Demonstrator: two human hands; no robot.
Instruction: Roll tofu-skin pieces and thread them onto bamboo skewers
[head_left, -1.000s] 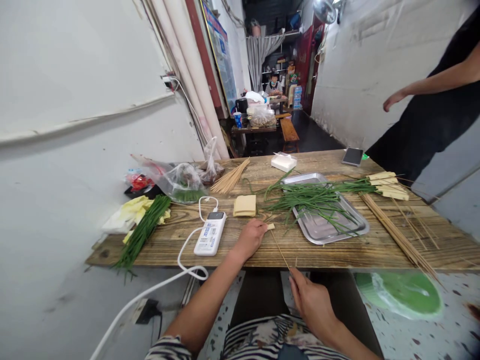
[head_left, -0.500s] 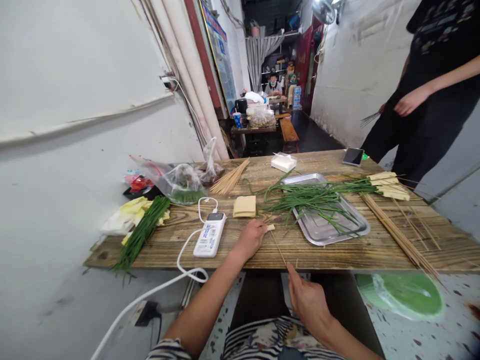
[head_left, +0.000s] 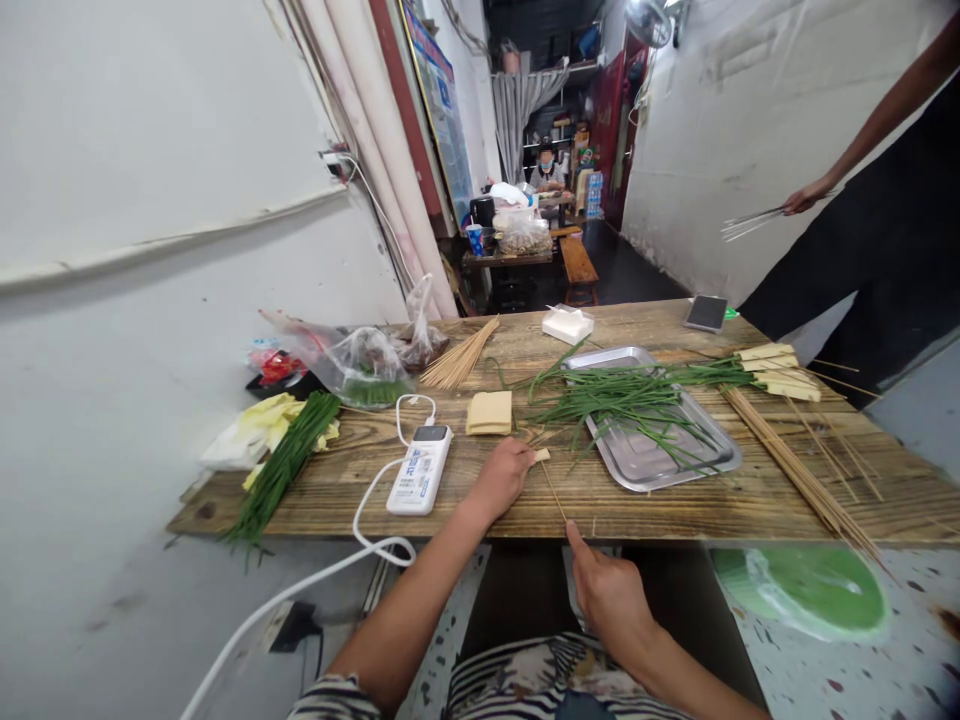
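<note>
My left hand (head_left: 504, 472) rests on the wooden table, its fingers closed on a small rolled tofu sheet (head_left: 541, 456). A thin bamboo skewer (head_left: 556, 494) runs from that roll down toward me. At the table's front edge my right hand (head_left: 611, 590) grips the skewer's lower end between thumb and fingers. Just beyond my left hand lies a stack of square tofu sheets (head_left: 489, 413). Green chives (head_left: 615, 400) spread over a metal tray (head_left: 720, 458) on the right, and finished-looking chive-and-tofu rolls on skewers (head_left: 784, 385) lie past it.
More chives (head_left: 289, 465) lie at the left end, near plastic bags (head_left: 367, 365). A white power bank (head_left: 421, 470) with a cable sits left of my hands. Bamboo skewers (head_left: 461, 355) and a phone (head_left: 706, 313) lie farther back. A person (head_left: 862, 230) holding thin sticks stands at right.
My right hand has shifted slightly left and up along with the skewer's end. The standing person has moved right, and their hand with the sticks now reaches out more clearly.
</note>
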